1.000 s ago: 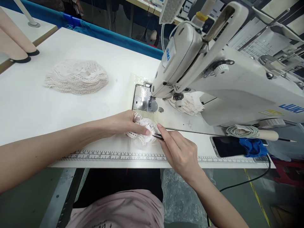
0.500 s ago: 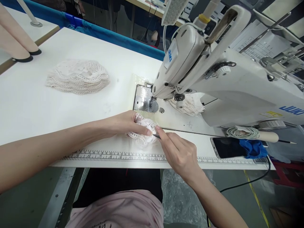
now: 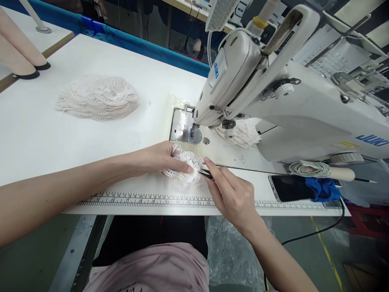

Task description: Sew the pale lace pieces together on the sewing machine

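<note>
My left hand [image 3: 158,159] pinches a small piece of white lace [image 3: 184,162] against the white table [image 3: 45,134], just in front of the sewing machine's needle plate [image 3: 182,127]. My right hand [image 3: 232,194] is closed around small dark thread snips [image 3: 205,173]. The tips of the snips touch the right edge of the lace. The white sewing machine [image 3: 288,93] stands right behind both hands.
A stack of lace pieces [image 3: 97,98] lies at the far left of the table. More lace [image 3: 241,136] sits under the machine arm. A phone [image 3: 291,188] with blue cloth [image 3: 323,188] lies at the right. A printed ruler [image 3: 136,199] runs along the front edge.
My right hand drew back slightly to the right with the snips, after edging in toward the lace. My left hand and the lace stayed in place.
</note>
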`<state>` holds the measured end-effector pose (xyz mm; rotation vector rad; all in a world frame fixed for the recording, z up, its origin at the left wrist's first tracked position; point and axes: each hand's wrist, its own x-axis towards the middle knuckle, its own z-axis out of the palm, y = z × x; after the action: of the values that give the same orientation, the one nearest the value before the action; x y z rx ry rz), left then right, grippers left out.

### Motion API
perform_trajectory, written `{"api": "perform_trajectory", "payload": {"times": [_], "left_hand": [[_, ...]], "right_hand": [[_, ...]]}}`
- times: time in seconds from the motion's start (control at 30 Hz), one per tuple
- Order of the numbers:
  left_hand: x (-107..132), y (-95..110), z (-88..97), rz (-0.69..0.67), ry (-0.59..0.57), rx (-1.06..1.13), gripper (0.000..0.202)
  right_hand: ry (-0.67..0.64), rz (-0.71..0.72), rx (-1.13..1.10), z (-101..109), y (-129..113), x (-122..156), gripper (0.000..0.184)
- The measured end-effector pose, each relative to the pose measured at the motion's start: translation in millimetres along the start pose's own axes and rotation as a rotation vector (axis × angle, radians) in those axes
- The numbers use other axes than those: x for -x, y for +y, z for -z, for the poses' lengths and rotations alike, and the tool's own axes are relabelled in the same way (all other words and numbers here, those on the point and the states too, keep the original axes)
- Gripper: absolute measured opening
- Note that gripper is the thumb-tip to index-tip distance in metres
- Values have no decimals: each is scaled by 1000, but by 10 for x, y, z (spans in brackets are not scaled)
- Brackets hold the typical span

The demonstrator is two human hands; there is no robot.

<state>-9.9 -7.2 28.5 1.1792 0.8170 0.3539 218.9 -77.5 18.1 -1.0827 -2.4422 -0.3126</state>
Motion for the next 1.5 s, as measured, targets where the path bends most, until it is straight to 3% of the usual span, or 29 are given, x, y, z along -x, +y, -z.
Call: {"api": "perform_trajectory", "payload": {"times": [0.1, 0.2, 0.33, 0.43, 0.53, 0.63, 0.73, 0.87, 0.97, 1.07, 1.27, 1.5], "left_hand": [[-1, -13, 11, -20, -27, 13, 15], [7, -19, 27, -26, -59, 4, 14], [10, -15, 33, -49, -88, -27, 17], [-1, -19, 39, -65, -136, -53, 19], [-7, -18, 67, -74, -165, -81, 20], [4, 9, 109, -59, -245, -143, 22], [17, 44, 124, -54, -325, -177, 30], [7, 33, 60, -118, -180, -167, 25], [-10, -15, -7, -161, -25, -142, 20], [-18, -58, -35, -202, 54, -102, 21], [-32, -94, -15, -171, 26, -104, 27], [-36, -105, -4, -162, -13, -108, 25]], "right_hand": [[-30, -155, -269, 11, 43, -10, 45], [-76, -464, -619, -4, 166, -81, 38], [-296, -862, -1131, -44, 377, -209, 38], [-408, -973, -1460, -53, 469, -262, 41], [-367, -986, -1609, -43, 475, -269, 44], [-255, -985, -1582, -12, 425, -262, 47], [-269, -865, -1438, 48, 339, -269, 39], [-296, -701, -1252, 128, 195, -302, 34], [-270, -685, -1190, 138, 106, -309, 32], [-231, -675, -1111, 117, 65, -287, 31], [-43, -552, -845, 87, 69, -278, 20], [65, -464, -803, -30, 17, -325, 8]]}}
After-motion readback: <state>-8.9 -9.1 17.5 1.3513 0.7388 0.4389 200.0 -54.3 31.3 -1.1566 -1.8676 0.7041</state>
